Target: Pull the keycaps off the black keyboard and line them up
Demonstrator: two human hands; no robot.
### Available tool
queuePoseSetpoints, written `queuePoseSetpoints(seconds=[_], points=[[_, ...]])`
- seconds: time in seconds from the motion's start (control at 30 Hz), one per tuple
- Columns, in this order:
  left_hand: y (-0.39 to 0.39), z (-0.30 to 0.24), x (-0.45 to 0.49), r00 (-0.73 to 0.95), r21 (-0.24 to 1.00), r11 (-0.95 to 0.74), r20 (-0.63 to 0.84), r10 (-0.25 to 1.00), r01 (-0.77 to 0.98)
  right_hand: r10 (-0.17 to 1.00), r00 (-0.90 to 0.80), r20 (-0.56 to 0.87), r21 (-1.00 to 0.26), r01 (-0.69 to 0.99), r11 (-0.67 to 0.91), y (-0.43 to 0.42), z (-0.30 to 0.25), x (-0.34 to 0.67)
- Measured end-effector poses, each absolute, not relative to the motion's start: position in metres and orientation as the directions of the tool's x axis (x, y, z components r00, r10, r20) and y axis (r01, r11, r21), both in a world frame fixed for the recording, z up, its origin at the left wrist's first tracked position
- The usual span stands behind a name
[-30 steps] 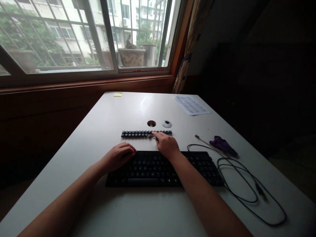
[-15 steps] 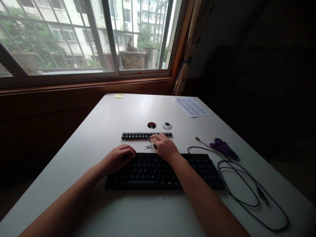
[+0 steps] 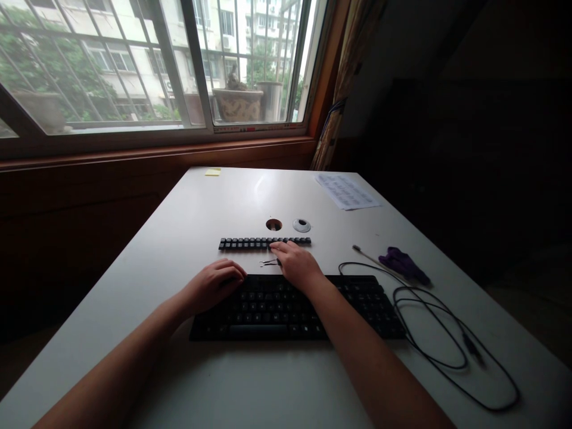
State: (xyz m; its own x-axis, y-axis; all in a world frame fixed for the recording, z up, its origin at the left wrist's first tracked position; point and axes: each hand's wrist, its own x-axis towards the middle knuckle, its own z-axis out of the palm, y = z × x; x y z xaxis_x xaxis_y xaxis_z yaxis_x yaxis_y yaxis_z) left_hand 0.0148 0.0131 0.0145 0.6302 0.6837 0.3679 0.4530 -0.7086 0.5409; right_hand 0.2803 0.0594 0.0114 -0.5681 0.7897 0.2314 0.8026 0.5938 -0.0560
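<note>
A black keyboard [image 3: 263,316] lies before me, with its top rows looking bare of keycaps. My left hand [image 3: 221,283] grips its upper left corner, fingers bent together over the edge. Beyond the keyboard, my right hand [image 3: 295,262] has its fingertips at the near side of a double row of loose black keycaps [image 3: 243,243]. A wire keycap puller [image 3: 269,263] sticks out to the left from under the right palm, its dark handle mostly hidden by the hand. Whether the fingertips also pinch a keycap is too small to tell.
Right of the keyboard its black cable [image 3: 447,363] lies in loops, beside a thin brush-like stick [image 3: 375,262] and a purple cloth [image 3: 404,265]. Farther back are a round desk hole [image 3: 274,225], its grey cover [image 3: 301,225], printed sheets [image 3: 348,192] and yellow sticky notes [image 3: 213,172].
The whole view has shifted up slightly. Both hands keep nearly the same pose, with the right fingertips still at the keycap row and the puller still under the palm.
</note>
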Motion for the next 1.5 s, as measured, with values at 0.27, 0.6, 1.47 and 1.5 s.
queuePoseSetpoints(seconds=[0.27, 0.6, 1.47, 1.5], points=[[0.0143, 0.0140, 0.0156, 0.629, 0.539, -0.715, 0.380, 0.679, 0.446, 0.787, -0.565, 0.246, -0.052, 0.803, 0.593, 0.0599, 0.0097, 0.2807], [0.0148, 0.0132, 0.0152, 0.634, 0.540, -0.717, 0.378, 0.675, 0.442, 0.789, -0.561, 0.252, -0.067, 0.803, 0.593, 0.0606, 0.0089, 0.2799], [0.0144, 0.0154, 0.0152, 0.631, 0.546, -0.718, 0.386, 0.673, 0.431, 0.830, -0.474, 0.293, -0.130, 0.841, 0.526, 0.0591, 0.0093, 0.2806], [0.0143, 0.0154, 0.0152, 0.632, 0.546, -0.716, 0.382, 0.674, 0.434, 0.831, -0.472, 0.296, -0.131, 0.841, 0.524, 0.0589, 0.0097, 0.2806]])
